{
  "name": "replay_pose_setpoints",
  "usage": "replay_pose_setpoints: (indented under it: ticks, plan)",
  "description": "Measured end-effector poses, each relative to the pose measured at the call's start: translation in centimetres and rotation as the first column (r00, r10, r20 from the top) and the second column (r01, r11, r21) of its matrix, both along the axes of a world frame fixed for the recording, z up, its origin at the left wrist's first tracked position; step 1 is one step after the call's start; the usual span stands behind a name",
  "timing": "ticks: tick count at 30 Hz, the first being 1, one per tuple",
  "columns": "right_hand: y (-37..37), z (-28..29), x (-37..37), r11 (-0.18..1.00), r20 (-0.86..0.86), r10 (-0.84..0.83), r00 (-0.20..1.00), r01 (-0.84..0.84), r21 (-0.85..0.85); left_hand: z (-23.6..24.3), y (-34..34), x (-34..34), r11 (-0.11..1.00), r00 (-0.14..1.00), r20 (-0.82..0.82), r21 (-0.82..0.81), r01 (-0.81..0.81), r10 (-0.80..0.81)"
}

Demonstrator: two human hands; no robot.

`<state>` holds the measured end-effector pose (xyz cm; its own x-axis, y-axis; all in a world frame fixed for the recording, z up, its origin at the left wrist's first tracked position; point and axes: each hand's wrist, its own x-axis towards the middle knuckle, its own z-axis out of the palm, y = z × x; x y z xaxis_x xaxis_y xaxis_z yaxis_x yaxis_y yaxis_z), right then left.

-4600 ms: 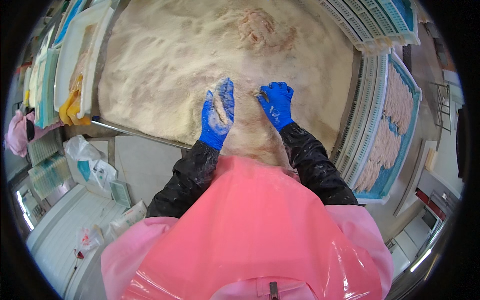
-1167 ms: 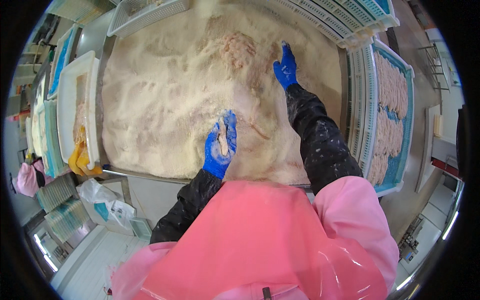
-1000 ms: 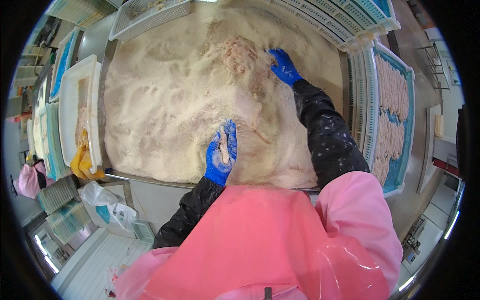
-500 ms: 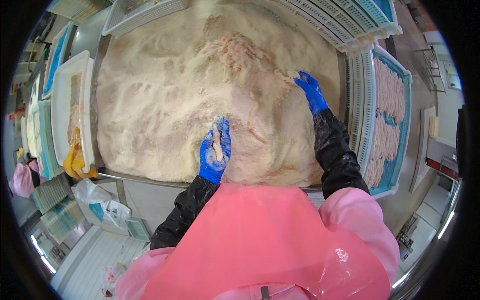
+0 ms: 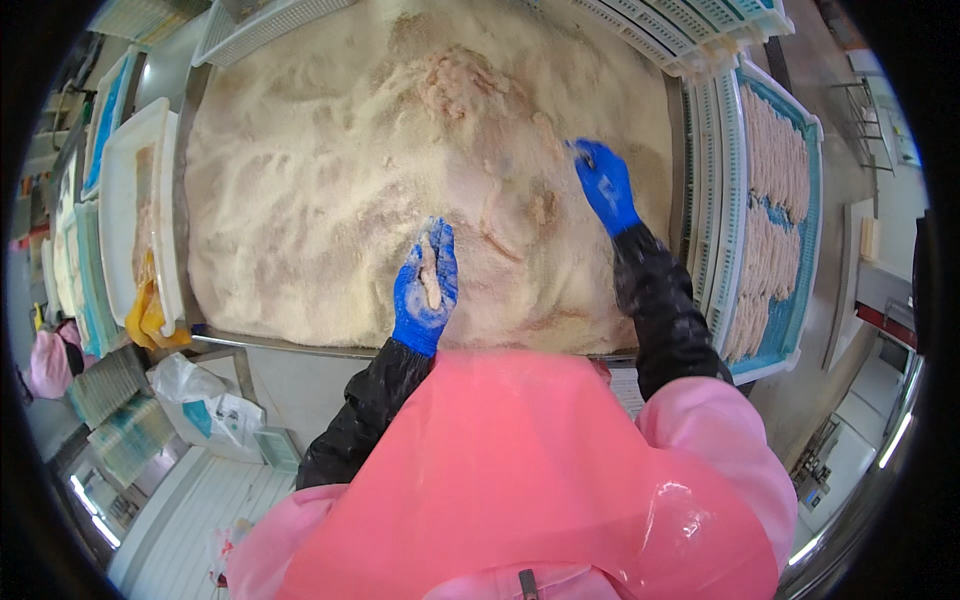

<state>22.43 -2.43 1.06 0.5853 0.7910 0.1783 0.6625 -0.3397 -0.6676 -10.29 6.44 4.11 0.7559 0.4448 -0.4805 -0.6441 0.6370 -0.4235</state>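
Observation:
My left hand point(image 5: 426, 290), in a blue glove dusted with crumbs, is turned palm up over the near part of the crumb bed. A pale, crumb-coated strip point(image 5: 431, 278) lies lengthwise in it, along the palm and fingers. My right hand point(image 5: 603, 185), also blue-gloved, hovers over the right side of the bed with its back up. Its fingers are bent and smeared by motion, so whether they hold anything is hidden. Fine, cream-coloured crumbs point(image 5: 300, 220) fill the wide metal tray. A heap of pinkish raw pieces point(image 5: 455, 85) sits in the far middle, partly coated.
At the right stands a stack of trays, its blue-lined top tray point(image 5: 785, 230) holding rows of pale strips. More stacked white trays point(image 5: 670, 30) border the far right. A white basket point(image 5: 270, 35) is at the far left. A white tub point(image 5: 135, 190) with a yellow glove point(image 5: 150, 305) stands left.
My right hand has moved left, and the pale clump seen at its fingertips before is no longer visible there. My left hand still carries the strip. The whole view has shifted slightly.

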Motion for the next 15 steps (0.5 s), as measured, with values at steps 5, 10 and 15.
replay_pose_setpoints:
  ticks: [5, 10, 15]
  plan:
    - [6.8, -4.3, 3.7, 0.985, 0.48, 0.032, 0.876, 0.054, -0.164, 1.4, -0.8, 2.0, 0.995, 0.993, -0.108, 0.081, 0.058, -0.05]
    - [2.9, -2.4, 3.6, 0.998, 0.126, -0.046, 0.991, 0.042, 0.039, 2.0, -1.0, 2.3, 0.999, 0.999, -0.041, 0.043, 0.015, -0.013]
    - [-7.5, 5.1, -3.6, 0.754, 0.008, 0.12, 0.993, -0.085, -0.652, 0.6, -1.7, 1.4, 0.993, 0.997, -0.076, 0.111, 0.041, -0.032]
